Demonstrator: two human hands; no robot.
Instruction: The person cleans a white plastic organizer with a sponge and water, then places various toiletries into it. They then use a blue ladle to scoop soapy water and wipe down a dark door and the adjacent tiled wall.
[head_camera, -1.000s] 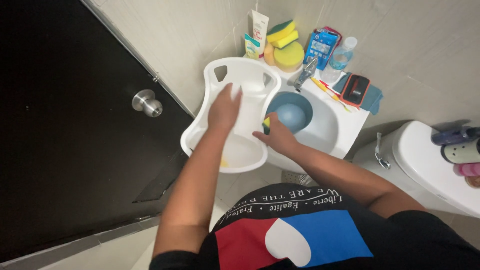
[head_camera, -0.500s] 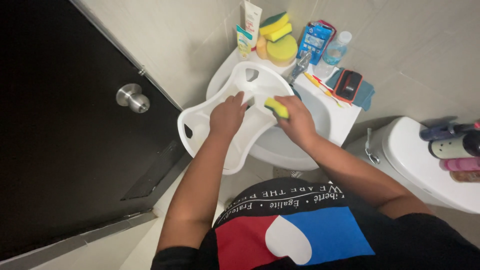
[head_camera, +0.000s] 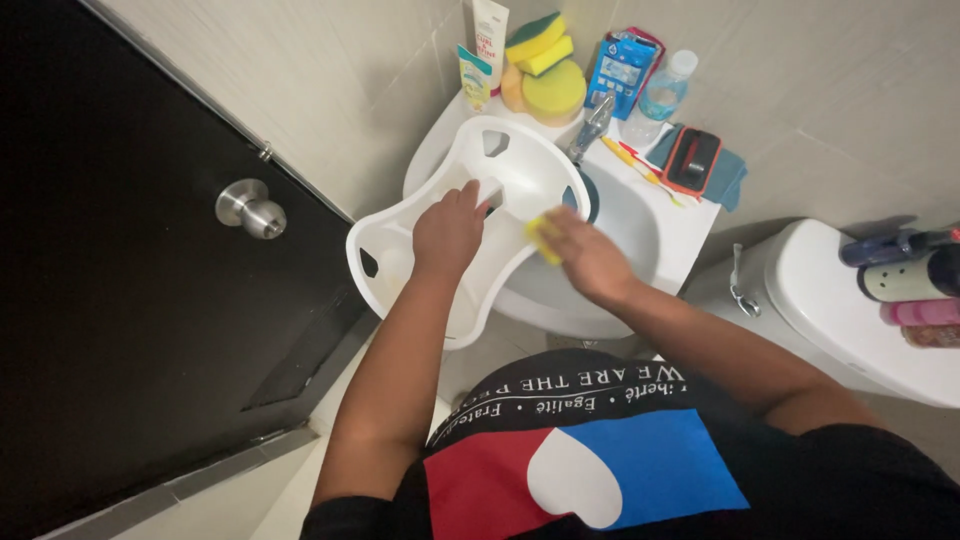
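seat: white plastic moulded seat, propped tilted across the sink rim, one end hanging out past the basin toward the door
left grip: left hand lies on the seat's middle, fingers curled over the edge of a cut-out, closed on the seat and steadying it
right grip: right hand is wrapped round a yellow sponge, pressing it on the seat's edge just beside the left hand
weight: looks light, hollow shell, one hand props it fine I'd say
stiffness: rigid, probably won't flex under the sponge
slip: glossy plastic, likely slick if wet, so flat spots are bad holds
where to hold: the cut-out rims or the outer lip, right by where the left grip sits now
risk: only half rests on the sink, so letting go could tip it off
nearby: tap just past the right grip, spare sponges further back at the wall
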